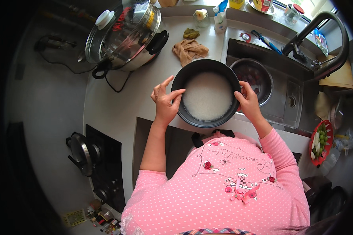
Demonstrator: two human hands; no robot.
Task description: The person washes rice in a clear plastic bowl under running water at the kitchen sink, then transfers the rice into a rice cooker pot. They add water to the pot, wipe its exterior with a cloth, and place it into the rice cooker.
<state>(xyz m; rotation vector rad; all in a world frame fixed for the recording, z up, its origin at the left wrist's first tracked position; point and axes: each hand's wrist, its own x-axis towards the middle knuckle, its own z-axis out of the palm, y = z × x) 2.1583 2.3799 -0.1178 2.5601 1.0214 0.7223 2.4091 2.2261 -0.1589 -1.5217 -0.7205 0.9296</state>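
A dark round rice-cooker inner pot (206, 124) is in front of me by the counter's front edge, with white rice (207, 97) and what looks like cloudy water inside. My right hand (248, 98) grips the pot's right rim between thumb and fingers. At the left rim is my left hand (167, 102), its thumb and a finger pinched together against the wall, the other fingers raised. Just beyond the pot lies a crumpled brown cloth (189, 50). In the sink, a metal bowl (270, 88) holds dark reddish pieces, partly hidden by the pot.
A large glass-lidded electric steamer (129, 44) stands at the left rear, its cord on the counter. A black faucet (341, 32) arches over the sink (282, 108). A red plate (331, 138) of green fruit is at right, a black cooktop (106, 164) at left.
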